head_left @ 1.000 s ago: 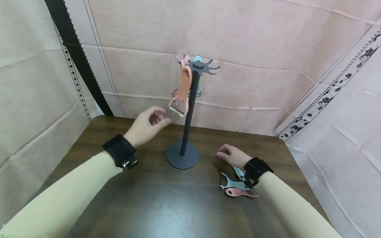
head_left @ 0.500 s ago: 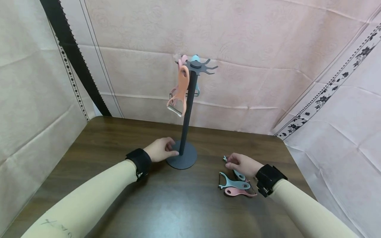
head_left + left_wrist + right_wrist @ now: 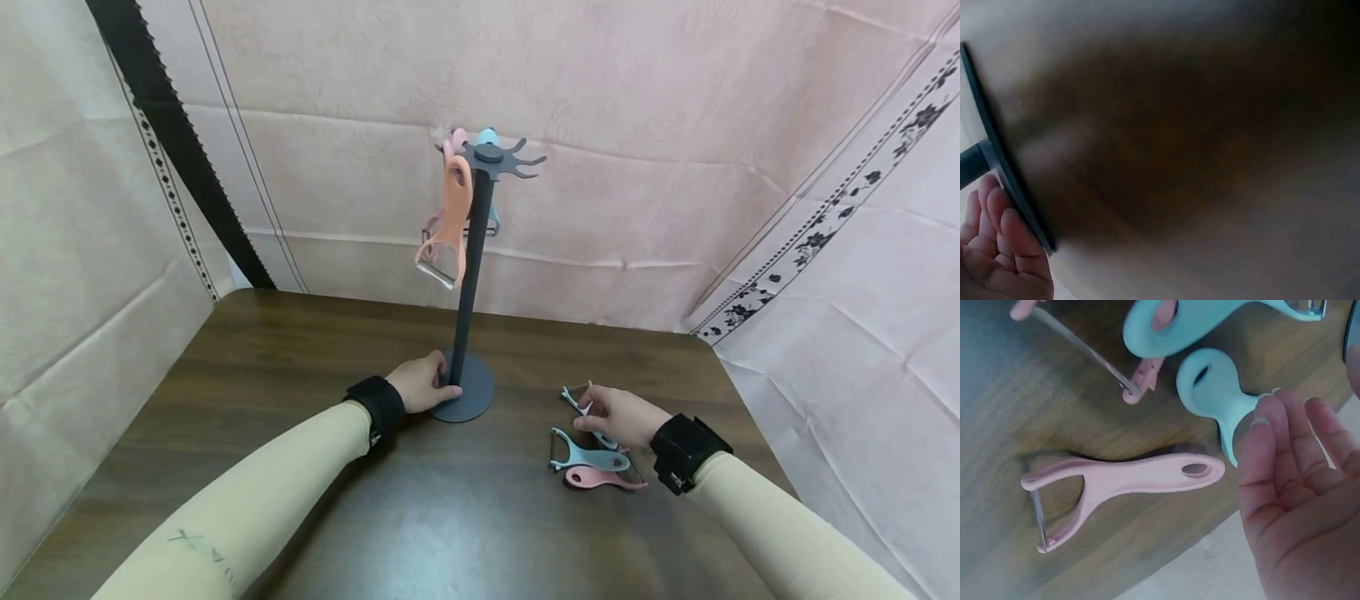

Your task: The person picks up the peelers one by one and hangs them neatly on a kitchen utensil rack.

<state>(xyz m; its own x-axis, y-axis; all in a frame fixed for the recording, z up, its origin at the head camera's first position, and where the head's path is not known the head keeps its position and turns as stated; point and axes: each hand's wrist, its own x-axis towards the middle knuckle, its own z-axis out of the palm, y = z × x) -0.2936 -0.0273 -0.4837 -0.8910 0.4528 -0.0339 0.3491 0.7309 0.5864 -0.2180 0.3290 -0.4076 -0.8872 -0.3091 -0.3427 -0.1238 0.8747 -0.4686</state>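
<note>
A dark peeler stand [image 3: 465, 283] rises from a round base [image 3: 474, 392]. My left hand [image 3: 422, 382] holds it low down, thumb across the base in front of the post and curled fingers beside the post. In the left wrist view those fingers [image 3: 1007, 228] lie along the base's upper face. Over a blue peeler [image 3: 576, 402], my right hand [image 3: 626, 414] has thumb and fingers on either side of its neck, partly hiding it. Beside it lie another blue peeler [image 3: 588, 457] and a pink peeler [image 3: 596, 477]. A second pink peeler [image 3: 1129, 478] shows only in the right wrist view.
From the stand's left and back hooks hang an orange peeler [image 3: 454, 208], a pink one [image 3: 448, 150] and a blue one [image 3: 488, 137]. Bare hooks [image 3: 525, 158] point right. Pale cloth [image 3: 600, 208] encloses the brown table [image 3: 360, 508] behind and at the sides.
My left hand has come down and right onto the stand's base. My right hand has lowered onto the rear blue peeler, whose head has tilted so the blade shows.
</note>
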